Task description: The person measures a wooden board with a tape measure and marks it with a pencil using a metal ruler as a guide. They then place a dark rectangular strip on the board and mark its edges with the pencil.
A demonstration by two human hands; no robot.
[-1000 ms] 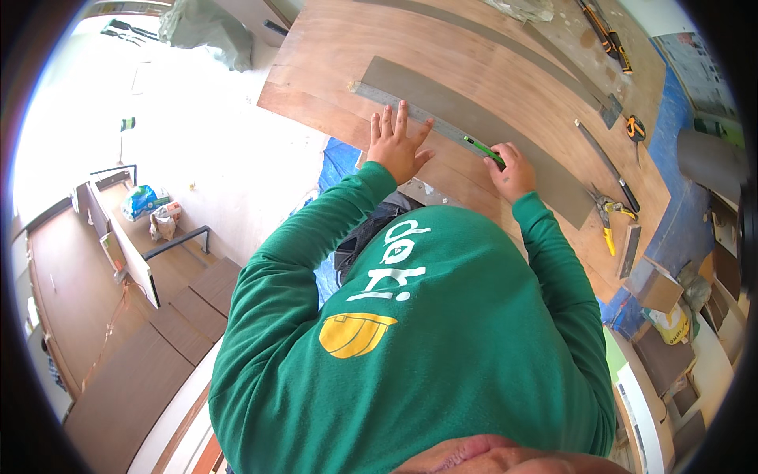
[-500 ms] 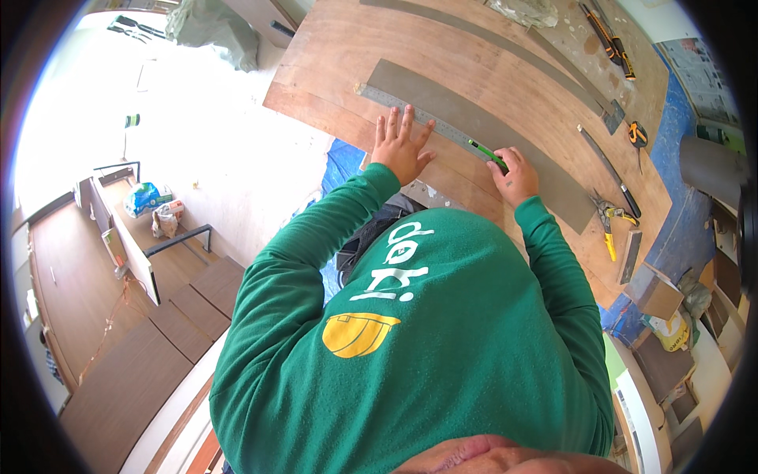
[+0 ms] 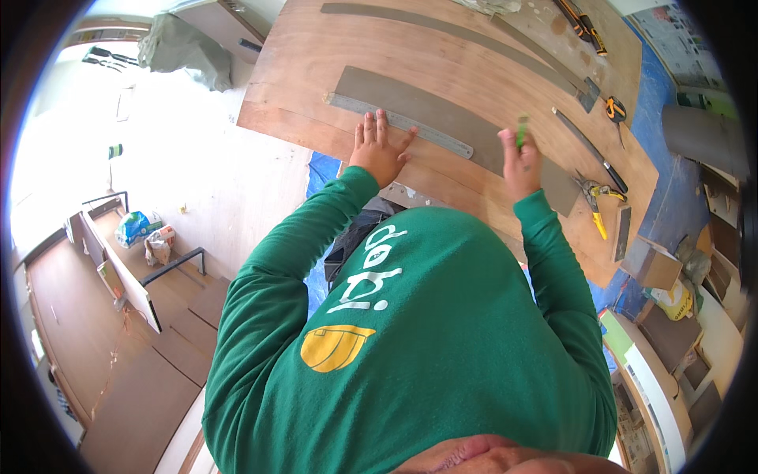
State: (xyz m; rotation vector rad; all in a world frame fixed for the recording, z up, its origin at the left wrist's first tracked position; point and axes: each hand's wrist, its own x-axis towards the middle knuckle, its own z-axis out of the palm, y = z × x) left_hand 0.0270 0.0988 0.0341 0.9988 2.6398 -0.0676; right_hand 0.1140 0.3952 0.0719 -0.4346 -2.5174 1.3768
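Note:
A grey-brown flat strip (image 3: 474, 122) lies on the plywood board (image 3: 292, 103), with a metal ruler (image 3: 434, 141) along its near edge. My left hand (image 3: 380, 152) rests with fingers spread, its fingertips on the ruler and board. Above the strip, right of the ruler's end, my right hand (image 3: 522, 166) is raised and closed on a slim green pencil (image 3: 522, 130). The pencil is smeared by motion, and its tip cannot be made out.
Yellow-handled snips (image 3: 598, 207), a long black-handled tool (image 3: 591, 150) and a tape measure (image 3: 616, 110) lie to the right. Cutter knives (image 3: 580, 28) and a longer narrow strip (image 3: 458, 30) are at the far side. Blue sheeting (image 3: 651, 87) borders the board.
My right hand has lifted off the ruler and moved up and right with the pencil, baring the ruler's right end. My left hand stays on the ruler; the whole view has shifted slightly.

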